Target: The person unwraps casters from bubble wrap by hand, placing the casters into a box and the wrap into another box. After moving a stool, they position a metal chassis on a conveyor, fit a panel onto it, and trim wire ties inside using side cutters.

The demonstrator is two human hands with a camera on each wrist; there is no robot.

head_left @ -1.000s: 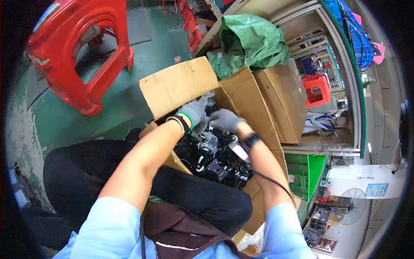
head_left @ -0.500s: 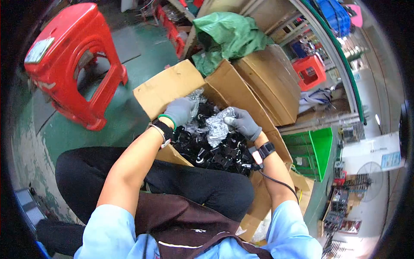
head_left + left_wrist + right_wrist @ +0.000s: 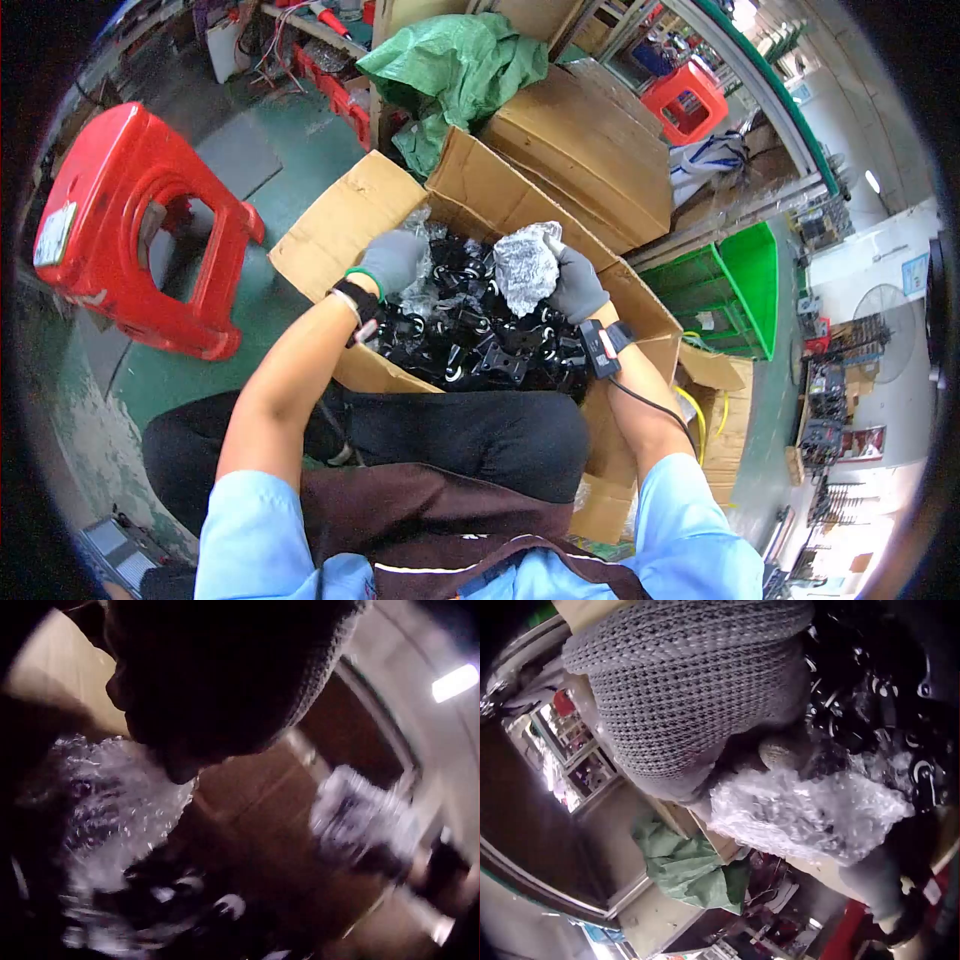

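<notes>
In the head view my gloved right hand pinches a crumpled wad of clear bubble wrap between thumb and fingers, above the cardboard box. My gloved left hand is at the box's left side, its fingers curled at another piece of clear plastic wrap. Dark shadow hides most of its fingertips in the left wrist view. Beneath both hands, the box holds a heap of black metal-and-plastic parts that look like casters, with pale wheel centres. The right wrist view shows the bubble wrap hanging below the right glove.
A red plastic stool stands on the green floor to the left. Behind the box are a closed carton and a green woven sack. At right sit a green crate and an open carton with yellow strapping.
My right hand has come up out of the heap with the wad of bubble wrap and moved right, away from the left hand. The head view has turned, shifting the box left.
</notes>
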